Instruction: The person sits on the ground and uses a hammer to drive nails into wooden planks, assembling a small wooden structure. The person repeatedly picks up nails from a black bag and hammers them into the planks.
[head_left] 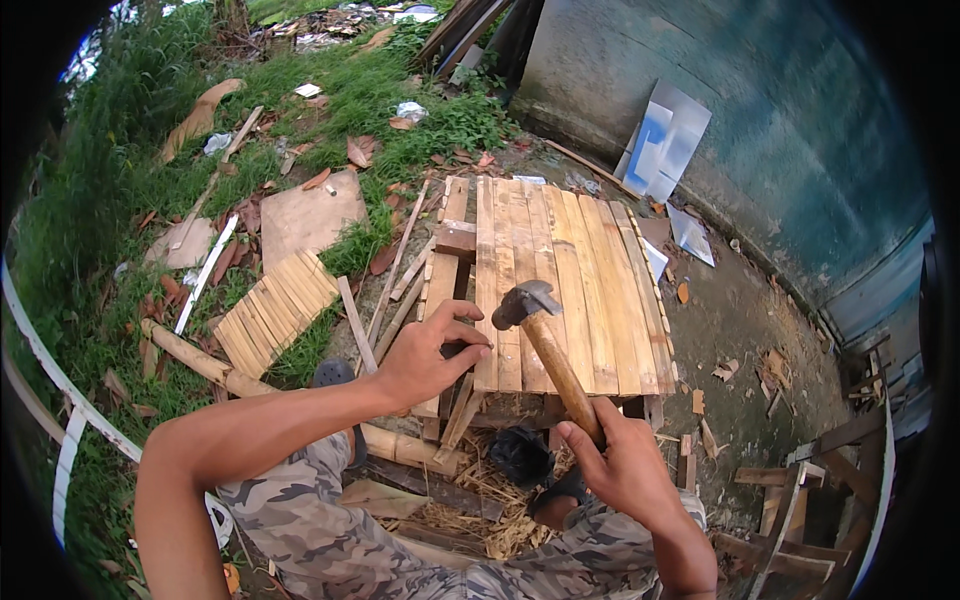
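Note:
My right hand (630, 465) is wrapped round the wooden handle of a claw hammer (555, 365). Its dark metal head is raised over the near left part of a slatted wooden panel (585, 290). At that panel's near left corner, my left hand (425, 355) has thumb and fingertips pinched low over a slat; whatever they hold is too small to make out. Pale boards lie side by side across the panel, and a gap along its left side shows a crosspiece (456, 240) beneath.
A smaller stack of slats (275, 312) lies left on the grass, by a bamboo pole (205, 360) and a plywood sheet (312, 215). Below the panel sits a black plastic bag (521, 455) among wood shavings. A blue-green wall (760, 130) rises at right; a wooden frame (790, 520) stands nearer.

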